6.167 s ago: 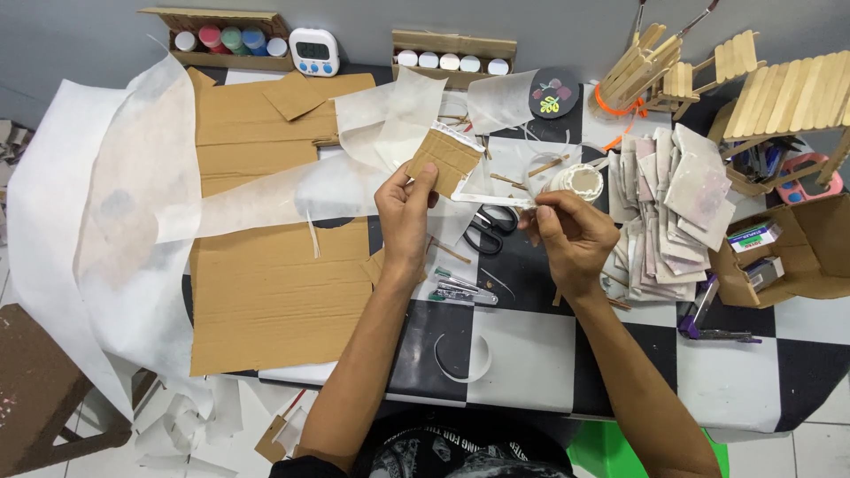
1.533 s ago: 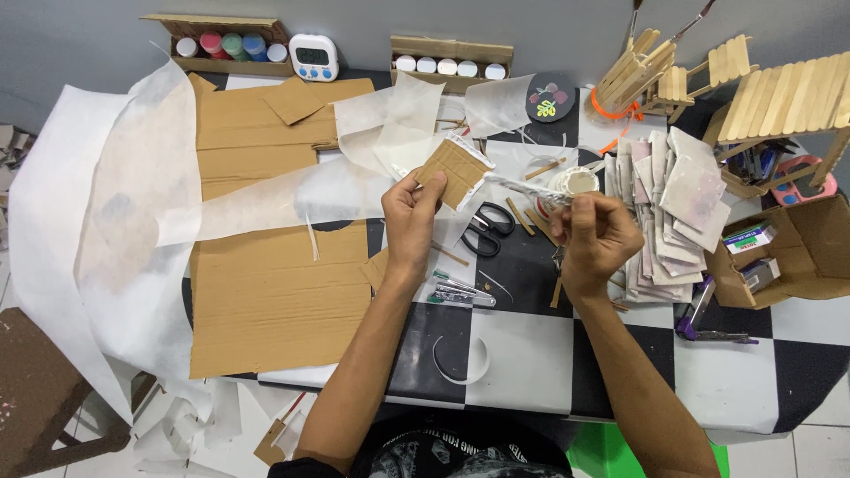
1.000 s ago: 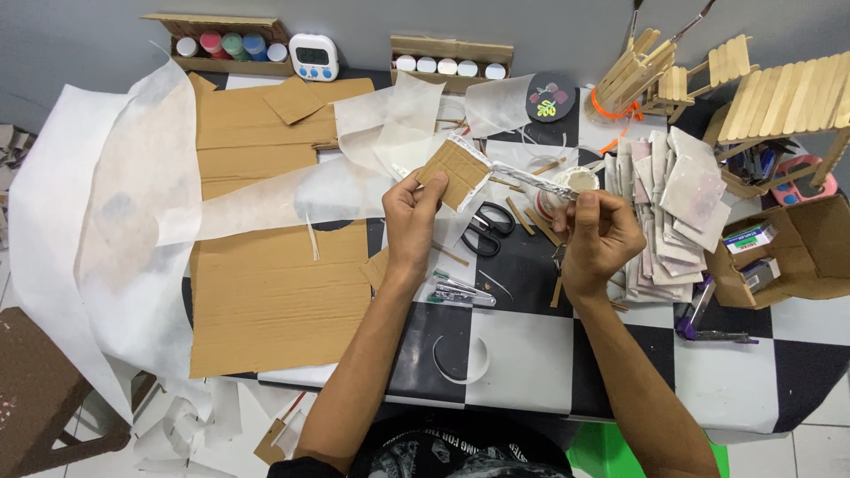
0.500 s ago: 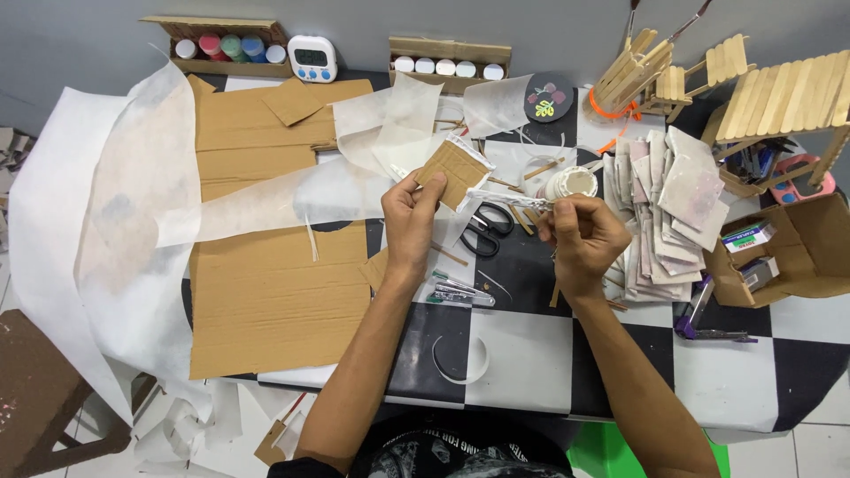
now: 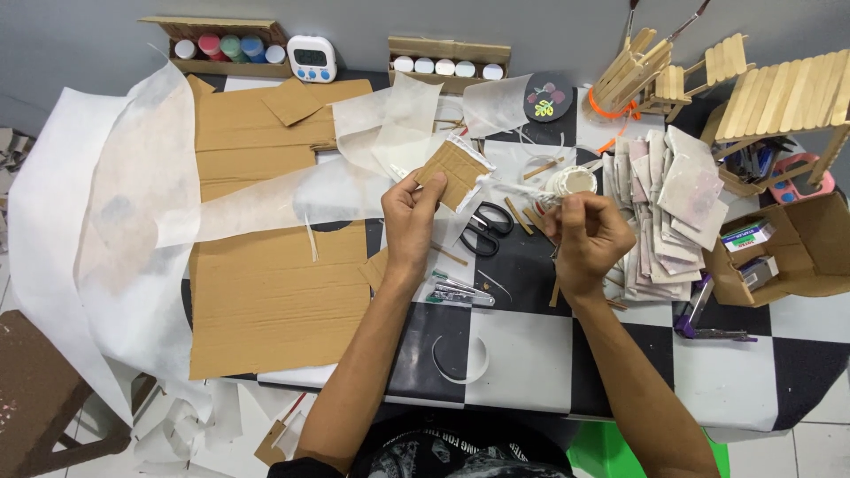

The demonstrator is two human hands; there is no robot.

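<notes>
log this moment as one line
left hand: holds cardboard square | right hand: pinches tape strip running to the square | tape roll, scissors on table

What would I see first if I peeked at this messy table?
First, two hands in the middle: the left hand pinches a small cardboard square, and the right hand holds a white strip beside it. To the left lie big brown cardboard sheets under white paper. At the far right stands a little bench of wooden sticks.
</notes>
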